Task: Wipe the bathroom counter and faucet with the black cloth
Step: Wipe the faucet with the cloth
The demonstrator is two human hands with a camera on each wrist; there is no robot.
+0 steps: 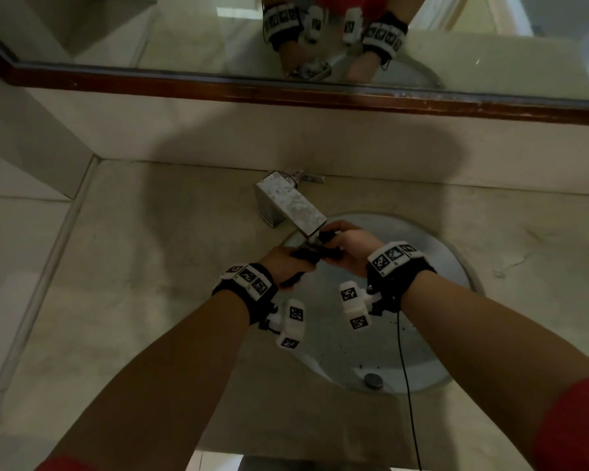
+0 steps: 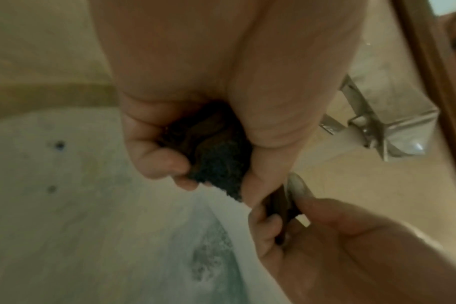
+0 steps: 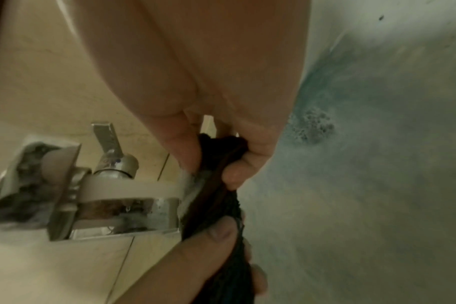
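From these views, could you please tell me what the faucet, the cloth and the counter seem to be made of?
Faucet: apparently metal with a shiny chrome-like finish; it reflects light, though its top looks blotchy. Cloth: dark, soft fabric with a nubby, terry-like texture; it bunches between both hands. Counter: probably polished beige stone or a stone-look surface, with faint veining and a seam line.

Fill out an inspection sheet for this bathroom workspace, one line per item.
Surface: beige counter, stained; basin speckled with dark bits.
Job's things: black cloth stretched between both hands at the faucet spout tip.
Clutter: nothing seen.
Grippers: left hand and right hand each grip the cloth.
Cables: black cable hangs from the right wrist across the basin.
Surroundings: wood-framed mirror above the backsplash.
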